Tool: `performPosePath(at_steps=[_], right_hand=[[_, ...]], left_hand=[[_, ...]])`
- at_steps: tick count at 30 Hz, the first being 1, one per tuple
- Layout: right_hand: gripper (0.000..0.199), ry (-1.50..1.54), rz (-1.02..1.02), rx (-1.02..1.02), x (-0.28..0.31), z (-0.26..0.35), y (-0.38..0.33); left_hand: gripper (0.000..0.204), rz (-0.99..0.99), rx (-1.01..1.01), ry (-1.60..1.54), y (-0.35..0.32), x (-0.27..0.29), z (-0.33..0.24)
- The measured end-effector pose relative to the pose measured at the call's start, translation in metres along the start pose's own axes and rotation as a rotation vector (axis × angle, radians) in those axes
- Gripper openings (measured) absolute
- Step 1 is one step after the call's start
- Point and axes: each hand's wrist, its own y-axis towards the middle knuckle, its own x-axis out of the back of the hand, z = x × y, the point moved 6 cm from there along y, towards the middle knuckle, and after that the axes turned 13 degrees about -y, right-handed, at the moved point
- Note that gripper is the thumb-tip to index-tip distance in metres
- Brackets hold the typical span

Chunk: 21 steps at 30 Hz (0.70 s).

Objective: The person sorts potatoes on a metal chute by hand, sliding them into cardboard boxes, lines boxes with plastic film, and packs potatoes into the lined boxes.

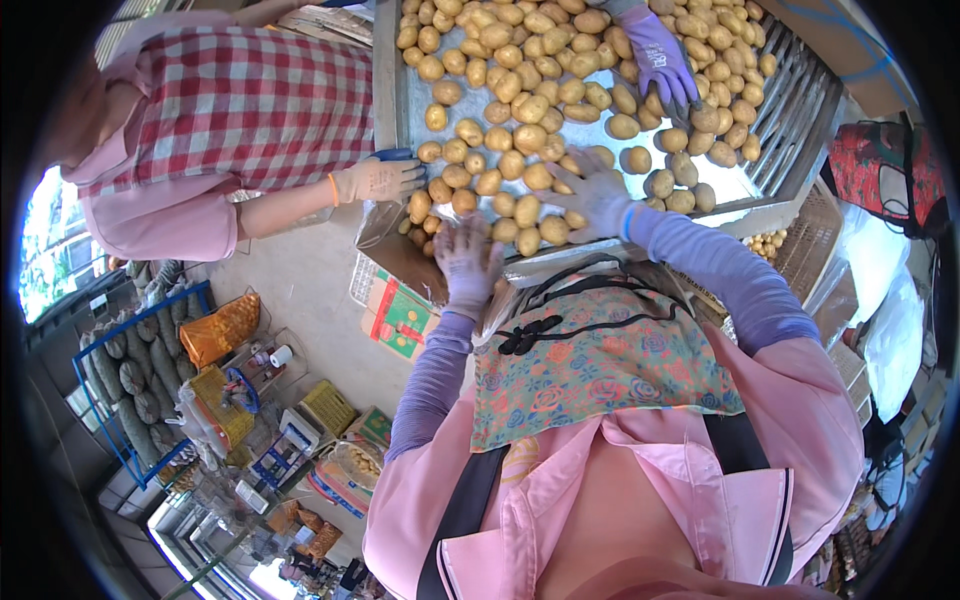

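Observation:
Many yellow potatoes (530, 107) lie spread over a metal sorting table (725, 182) in front of me. My right hand (597, 198), in a pale glove, reaches in from the right with its fingers spread among the potatoes at the near edge. My left hand (468, 268), gloved the same way, is over the near left corner beside a cluster of potatoes. Its fingers are stretched out, and I make out nothing gripped in them. Below that corner, the brown side of a cardboard box (400, 250) shows, partly hidden by potatoes and my left hand.
A co-worker's gloved hand (378, 182) is at the table's left edge. Another person's purple glove (660, 62) works among potatoes at the far side. Slatted bars (800, 115) border the right. A green and red carton (400, 318) sits on the floor; an orange sack (222, 328) stands farther left.

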Motion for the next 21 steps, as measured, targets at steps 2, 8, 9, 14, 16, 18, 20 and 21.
performPosePath(at_steps=[2,8,9,14,16,18,20,21], right_hand=[[0.073,-0.001,-0.079,-0.046,0.009,0.030,0.024],[0.053,0.064,-0.030,0.188,0.010,0.114,0.062],[0.048,0.135,-0.146,0.355,0.011,0.118,0.051],[0.018,-0.005,-0.116,-0.356,0.015,-0.022,-0.009],[0.049,0.197,-0.190,-0.549,0.026,-0.107,-0.095],[0.065,-0.491,-0.386,-0.701,0.019,-0.139,-0.129],[0.066,-0.279,-0.197,-0.800,-0.002,-0.139,-0.117],[0.067,-0.312,-0.038,-0.716,0.012,-0.121,-0.097]], left_hand=[[0.070,-0.128,0.008,0.036,0.015,0.028,0.007],[0.083,0.023,0.048,0.101,0.095,0.007,0.021],[0.088,-0.003,0.103,0.025,0.105,-0.008,0.022],[0.086,0.080,0.009,-0.036,0.103,-0.056,-0.066],[0.081,0.207,-0.201,-0.059,0.079,-0.038,-0.089],[0.077,0.340,-0.405,-0.073,0.059,-0.028,-0.088],[0.076,0.292,-0.138,-0.245,0.056,-0.022,-0.041],[0.075,0.140,-0.160,-0.063,0.058,-0.017,-0.018]])
